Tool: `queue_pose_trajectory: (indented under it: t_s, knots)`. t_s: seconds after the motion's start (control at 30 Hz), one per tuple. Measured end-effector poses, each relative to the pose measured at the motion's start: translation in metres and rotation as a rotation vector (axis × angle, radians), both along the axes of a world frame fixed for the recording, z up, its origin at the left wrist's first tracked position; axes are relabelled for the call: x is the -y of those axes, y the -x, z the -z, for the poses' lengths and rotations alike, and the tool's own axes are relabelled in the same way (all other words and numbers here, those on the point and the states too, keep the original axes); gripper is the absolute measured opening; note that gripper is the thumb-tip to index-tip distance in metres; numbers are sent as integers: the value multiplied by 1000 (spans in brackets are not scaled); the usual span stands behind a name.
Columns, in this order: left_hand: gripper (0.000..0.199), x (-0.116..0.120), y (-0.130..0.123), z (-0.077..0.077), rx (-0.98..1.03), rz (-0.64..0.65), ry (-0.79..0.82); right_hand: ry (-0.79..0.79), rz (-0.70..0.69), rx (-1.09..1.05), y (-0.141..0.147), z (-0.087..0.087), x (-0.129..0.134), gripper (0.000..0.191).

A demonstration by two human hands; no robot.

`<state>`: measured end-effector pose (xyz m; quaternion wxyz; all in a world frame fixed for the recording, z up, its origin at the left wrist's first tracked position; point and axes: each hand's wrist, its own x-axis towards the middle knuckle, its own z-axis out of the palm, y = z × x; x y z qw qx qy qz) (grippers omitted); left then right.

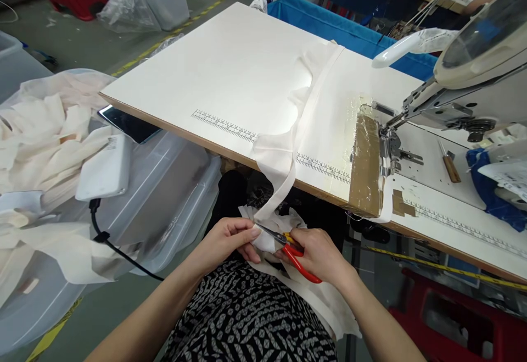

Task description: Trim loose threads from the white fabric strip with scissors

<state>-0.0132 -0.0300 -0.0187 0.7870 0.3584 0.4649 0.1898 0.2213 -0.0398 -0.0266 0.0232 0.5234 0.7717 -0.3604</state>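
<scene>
Over my lap, my right hand (pixel 315 249) grips red-handled scissors (pixel 302 266), their blades pointing left toward my other hand. My left hand (pixel 234 238) pinches cream fabric (pixel 280 159) between thumb and fingers, right by the scissor tips. From there the fabric runs up over the table's front edge and across the white tabletop in a long strip. More of the same cloth hangs over my lap, below the hands. Whether the blades are cutting through the cloth is too small to tell.
A sewing machine (pixel 473 87) stands on the table (pixel 230 60) at right, with a small wooden-handled tool (pixel 450 167) beside it. At left, a plastic bin (pixel 164 186) bears cream fabric pieces (pixel 49 126), a white power bank (pixel 105 170) and a phone (pixel 127 123).
</scene>
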Motion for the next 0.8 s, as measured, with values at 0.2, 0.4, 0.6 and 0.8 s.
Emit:
queue_pose_trajectory:
  t_s: [0.2,0.4,0.6,0.8]
  knots:
    - [49,-2,8,2,-193,69,-124,23,62,-46,-14,-2,5,55]
    - [43,-24,-2,-6,-815,-141,-962,94,199,-219,-24,-5,18,53]
    - [36,-42,-24,3,-547,-148,-947,99,276,-280,-27,-14,24,49]
    - [26,-5,36,64,-911,-233,-366,176,368,-293,-49,-10,43,45]
